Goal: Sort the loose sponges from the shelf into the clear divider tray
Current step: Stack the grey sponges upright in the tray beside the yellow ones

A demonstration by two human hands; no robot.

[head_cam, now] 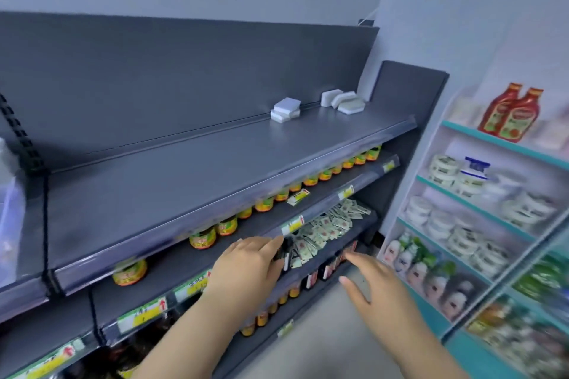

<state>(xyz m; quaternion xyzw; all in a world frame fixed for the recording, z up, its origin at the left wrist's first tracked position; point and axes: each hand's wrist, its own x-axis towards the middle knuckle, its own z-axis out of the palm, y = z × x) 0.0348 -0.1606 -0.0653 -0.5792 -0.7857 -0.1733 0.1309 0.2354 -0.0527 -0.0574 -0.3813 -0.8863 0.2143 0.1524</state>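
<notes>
Our right hand (pixel 372 280) hangs released low in front of us, fingers spread and straight, grasping nothing. Our left hand (pixel 249 264) shows its back to us at the lip of a lower shelf (pixel 172 258). Its fingertips are against some small dark goods, and we cannot tell whether it pinches anything. Just past it lie scattered sachets (pixel 332 221), and a row of jars (pixel 200 238) runs under the top shelf (pixel 184 169). Far along that shelf, near its right end and well apart from both hands, sit the sponges. One group is a flat stack (pixel 286 111). The other group (pixel 341 100), just beside it, leans over like toppled tiles. They look white and blocky, and the front one of the leaning group shows a greyish-green face. We judge the sorting not yet begun, since every sponge we see is on the shelf and none is in a hand. We cannot pick out the divider tray. A blurred clear plastic thing (pixel 9 194) at the left edge may or may not be it.
</notes>
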